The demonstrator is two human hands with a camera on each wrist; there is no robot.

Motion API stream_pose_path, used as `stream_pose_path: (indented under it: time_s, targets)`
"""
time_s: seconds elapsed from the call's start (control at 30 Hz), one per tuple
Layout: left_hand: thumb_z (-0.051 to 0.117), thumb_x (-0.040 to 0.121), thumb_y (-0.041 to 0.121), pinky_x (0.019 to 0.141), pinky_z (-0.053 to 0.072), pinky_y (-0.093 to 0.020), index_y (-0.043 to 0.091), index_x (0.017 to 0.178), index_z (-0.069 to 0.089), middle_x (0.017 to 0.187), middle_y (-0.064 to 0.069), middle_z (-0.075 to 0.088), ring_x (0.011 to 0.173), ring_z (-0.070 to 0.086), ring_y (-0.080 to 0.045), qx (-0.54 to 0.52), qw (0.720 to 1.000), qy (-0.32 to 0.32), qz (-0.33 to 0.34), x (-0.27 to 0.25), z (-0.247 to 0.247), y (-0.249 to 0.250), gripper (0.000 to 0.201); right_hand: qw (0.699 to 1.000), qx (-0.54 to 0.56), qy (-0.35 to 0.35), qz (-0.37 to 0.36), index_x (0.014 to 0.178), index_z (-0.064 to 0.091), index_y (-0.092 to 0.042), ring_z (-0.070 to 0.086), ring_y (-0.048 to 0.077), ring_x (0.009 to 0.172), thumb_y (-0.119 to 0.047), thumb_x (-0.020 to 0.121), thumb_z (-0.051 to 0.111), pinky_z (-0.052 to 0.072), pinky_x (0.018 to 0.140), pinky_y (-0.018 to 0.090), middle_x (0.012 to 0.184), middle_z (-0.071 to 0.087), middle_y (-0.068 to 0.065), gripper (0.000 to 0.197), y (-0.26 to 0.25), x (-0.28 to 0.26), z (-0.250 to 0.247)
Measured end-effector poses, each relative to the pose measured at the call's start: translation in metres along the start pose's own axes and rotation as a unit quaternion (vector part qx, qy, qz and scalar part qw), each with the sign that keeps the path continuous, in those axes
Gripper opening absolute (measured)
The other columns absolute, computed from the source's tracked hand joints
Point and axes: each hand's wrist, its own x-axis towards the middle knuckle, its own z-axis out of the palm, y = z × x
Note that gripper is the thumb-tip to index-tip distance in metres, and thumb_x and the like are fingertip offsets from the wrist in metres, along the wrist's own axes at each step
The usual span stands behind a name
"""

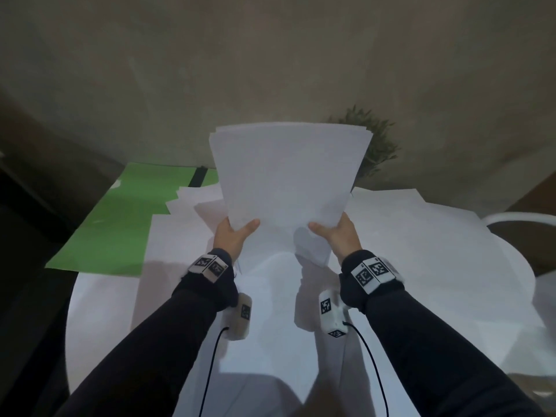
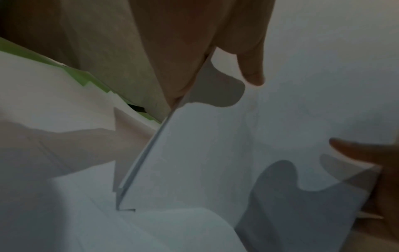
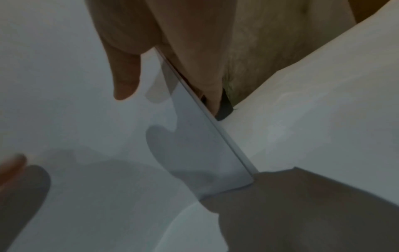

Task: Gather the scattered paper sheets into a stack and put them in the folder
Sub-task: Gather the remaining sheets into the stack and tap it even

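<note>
A stack of white paper sheets (image 1: 285,179) stands upright above the white round table (image 1: 451,281), its lower edge near the tabletop. My left hand (image 1: 233,233) grips its left side, thumb in front, fingers hidden behind. My right hand (image 1: 337,233) grips the right side the same way. In the left wrist view the stack (image 2: 237,153) shows its edge with my left thumb (image 2: 252,71) on the front. In the right wrist view the stack (image 3: 75,119) has my right thumb (image 3: 127,81) on it. The open green folder (image 1: 120,212) lies at the left; several loose sheets (image 1: 186,224) overlap it.
More white sheets (image 1: 406,212) lie on the table's right part. A small green plant (image 1: 373,139) stands behind the stack by the beige wall. A white chair rim (image 1: 523,218) shows at the right edge.
</note>
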Motion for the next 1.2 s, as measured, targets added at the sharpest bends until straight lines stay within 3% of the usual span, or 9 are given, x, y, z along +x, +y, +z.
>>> stream_pose_path:
  time_s: [0.3, 0.43, 0.63, 0.77, 0.93, 1.03, 1.1, 1.13, 1.2]
  targets:
    - [0.079, 0.071, 0.012, 0.086, 0.049, -0.033, 0.019, 0.092, 0.068, 0.088, 0.005, 0.071, 0.088, 0.065, -0.021, 0.005, 0.999, -0.041, -0.017, 0.006, -0.01, 0.004, 0.025, 0.972, 0.146, 0.14, -0.122, 0.084, 0.051, -0.026, 0.057, 0.013, 0.089, -0.052, 0.086, 0.058, 0.046, 0.083, 0.029, 0.091, 0.057, -0.007, 0.027, -0.132, 0.003, 0.007]
    - [0.081, 0.056, 0.028, 0.087, 0.051, -0.035, 0.022, 0.09, 0.07, 0.09, 0.006, 0.073, 0.092, 0.067, -0.023, 0.01, 0.999, -0.048, -0.023, 0.006, -0.013, 0.001, 0.036, 0.973, 0.118, 0.175, -0.099, 0.072, 0.048, -0.023, 0.054, 0.017, 0.078, -0.043, 0.084, 0.064, 0.046, 0.078, 0.032, 0.079, 0.055, -0.004, 0.028, -0.14, 0.017, 0.014]
    - [0.073, 0.078, 0.009, 0.091, 0.05, -0.039, 0.015, 0.094, 0.067, 0.093, 0.0, 0.071, 0.089, 0.065, -0.023, 0.031, 0.998, -0.053, -0.015, 0.006, -0.012, 0.003, 0.017, 0.974, 0.112, 0.168, -0.104, 0.08, 0.048, -0.029, 0.051, 0.011, 0.085, -0.037, 0.095, 0.05, 0.043, 0.09, 0.033, 0.086, 0.052, -0.009, 0.017, -0.13, 0.019, 0.015]
    - [0.061, 0.088, 0.009, 0.088, 0.048, -0.038, 0.002, 0.111, 0.061, 0.105, -0.013, 0.064, 0.093, 0.061, -0.024, 0.045, 0.999, -0.021, 0.0, 0.01, -0.008, 0.01, 0.024, 0.986, 0.097, 0.086, -0.102, 0.098, 0.052, -0.024, 0.057, 0.017, 0.1, -0.056, 0.092, 0.038, 0.045, 0.092, 0.036, 0.102, 0.059, -0.002, 0.036, -0.125, 0.026, 0.002]
    - [0.065, 0.086, 0.014, 0.089, 0.049, -0.041, -0.006, 0.119, 0.057, 0.106, -0.015, 0.063, 0.093, 0.058, -0.027, 0.125, 0.986, 0.095, -0.063, 0.028, -0.056, -0.008, 0.039, 0.991, -0.043, 0.088, 0.09, 0.11, 0.054, -0.007, 0.053, 0.028, 0.099, -0.04, 0.093, 0.054, 0.041, 0.084, 0.039, 0.108, 0.056, 0.009, 0.037, -0.068, 0.02, -0.048]
    - [0.063, 0.086, 0.006, 0.083, 0.044, -0.037, -0.014, 0.119, 0.055, 0.113, -0.028, 0.061, 0.097, 0.057, -0.03, 0.22, 0.963, 0.103, -0.116, 0.021, -0.082, -0.025, 0.04, 0.944, -0.242, 0.035, 0.223, 0.124, 0.055, -0.007, 0.055, 0.027, 0.104, -0.037, 0.086, 0.063, 0.044, 0.09, 0.036, 0.13, 0.055, 0.015, 0.05, 0.006, 0.012, -0.073]
    - [0.059, 0.089, 0.01, 0.085, 0.041, -0.038, -0.014, 0.116, 0.056, 0.118, -0.031, 0.059, 0.104, 0.057, -0.036, 0.336, 0.924, 0.068, -0.168, 0.008, -0.089, -0.036, 0.037, 0.859, -0.426, -0.031, 0.283, 0.127, 0.05, -0.029, 0.056, 0.025, 0.115, -0.056, 0.067, 0.064, 0.045, 0.094, 0.031, 0.133, 0.054, 0.004, 0.067, 0.062, 0.014, -0.08]
    - [0.058, 0.089, 0.011, 0.083, 0.041, -0.037, -0.013, 0.114, 0.058, 0.119, -0.03, 0.059, 0.102, 0.057, -0.036, 0.368, 0.91, 0.047, -0.184, 0.001, -0.091, -0.043, 0.035, 0.819, -0.499, -0.071, 0.273, 0.121, 0.05, -0.035, 0.056, 0.024, 0.114, -0.059, 0.062, 0.06, 0.044, 0.093, 0.031, 0.129, 0.055, 0.0, 0.064, 0.087, 0.016, -0.078]
    - [0.056, 0.09, 0.011, 0.078, 0.039, -0.034, -0.011, 0.111, 0.059, 0.117, -0.028, 0.06, 0.094, 0.055, -0.032, 0.383, 0.899, 0.025, -0.209, -0.009, -0.088, -0.056, 0.031, 0.812, -0.511, -0.075, 0.272, 0.111, 0.058, -0.03, 0.054, 0.027, 0.11, -0.051, 0.073, 0.05, 0.039, 0.088, 0.033, 0.119, 0.056, 0.001, 0.044, 0.106, 0.008, -0.064]
